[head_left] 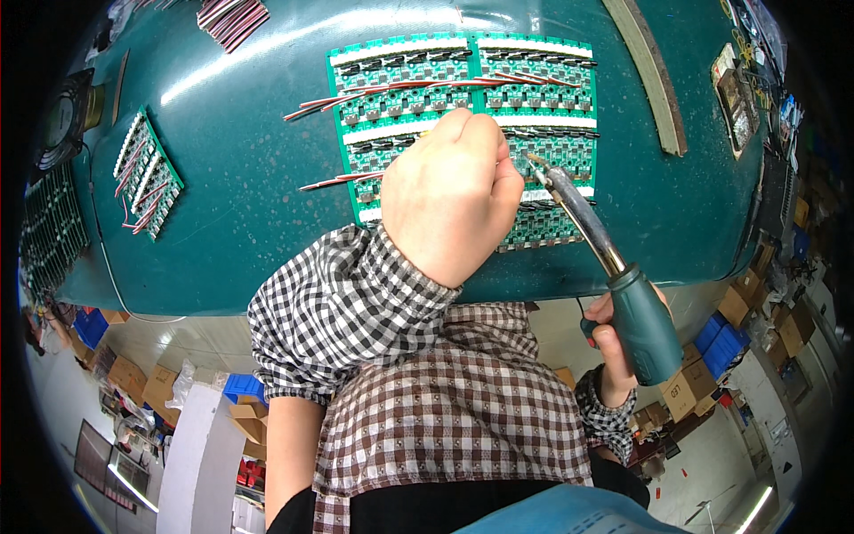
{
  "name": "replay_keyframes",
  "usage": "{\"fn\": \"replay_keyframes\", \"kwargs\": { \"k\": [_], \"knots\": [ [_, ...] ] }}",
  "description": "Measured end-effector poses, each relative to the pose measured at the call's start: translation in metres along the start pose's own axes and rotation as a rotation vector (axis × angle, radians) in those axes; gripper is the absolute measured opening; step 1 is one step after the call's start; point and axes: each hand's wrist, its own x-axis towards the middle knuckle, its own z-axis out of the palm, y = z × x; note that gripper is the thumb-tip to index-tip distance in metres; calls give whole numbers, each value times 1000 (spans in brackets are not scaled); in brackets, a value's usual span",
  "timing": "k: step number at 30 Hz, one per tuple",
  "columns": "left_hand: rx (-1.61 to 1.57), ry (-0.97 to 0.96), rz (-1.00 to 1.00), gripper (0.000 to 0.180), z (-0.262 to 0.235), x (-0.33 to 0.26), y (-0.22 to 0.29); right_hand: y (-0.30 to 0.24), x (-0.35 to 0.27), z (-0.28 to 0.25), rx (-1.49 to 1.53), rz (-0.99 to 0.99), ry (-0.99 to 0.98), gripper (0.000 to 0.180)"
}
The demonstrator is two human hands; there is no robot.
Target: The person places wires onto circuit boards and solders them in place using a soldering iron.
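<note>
Two green circuit board panels (pixel 534 105) lie side by side on the table, with rows of white strips and small black parts. Over them is my left hand (pixel 449 196), its fingers closed in a pinch. Whatever they hold is hidden beneath the hand. Red-and-white wires (pixel 342 181) run under it from the left, and another bundle of wires (pixel 418 85) crosses the far rows. My right hand (pixel 612 351) grips the green handle of a soldering iron (pixel 642 320). The iron's tip points up and left, close to my left fingers, over the right panel.
A smaller board with wires (pixel 147 178) lies on the left of the green table (pixel 249 169). At the far edge sits a wire bundle (pixel 231 22). A long strip (pixel 648 76) and a stained metal tray (pixel 736 102) are on the right. A black fan (pixel 67 120) stands far left.
</note>
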Motion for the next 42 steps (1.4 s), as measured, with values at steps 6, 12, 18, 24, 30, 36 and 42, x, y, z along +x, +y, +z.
{"fn": "replay_keyframes", "kwargs": {
  "k": [6, 12, 18, 24, 30, 36, 42],
  "knots": [
    [12, 4, 2, 14, 0, 0, 1, 1, -1, -4, -13, 12, -10, 67],
    [21, -8, -9, 14, -2, 0, 1, 2, -2, -3, 8, 54, -5, 69],
    [42, 4, 5, 14, 1, -1, 0, 2, -4, -3, -4, 55, -15, 70],
    [26, 12, 19, 13, 1, -2, 0, 4, -3, -2, 12, 40, -15, 68],
    [6, 6, 19, 13, 1, -2, 0, 3, -1, -1, 21, 15, -28, 67],
    [28, 32, 4, 13, 3, -3, 1, 4, -2, 0, 35, 22, -25, 66],
    [41, 32, 7, 13, 3, -3, 1, 3, -1, 1, 43, 26, -24, 66]
  ]
}}
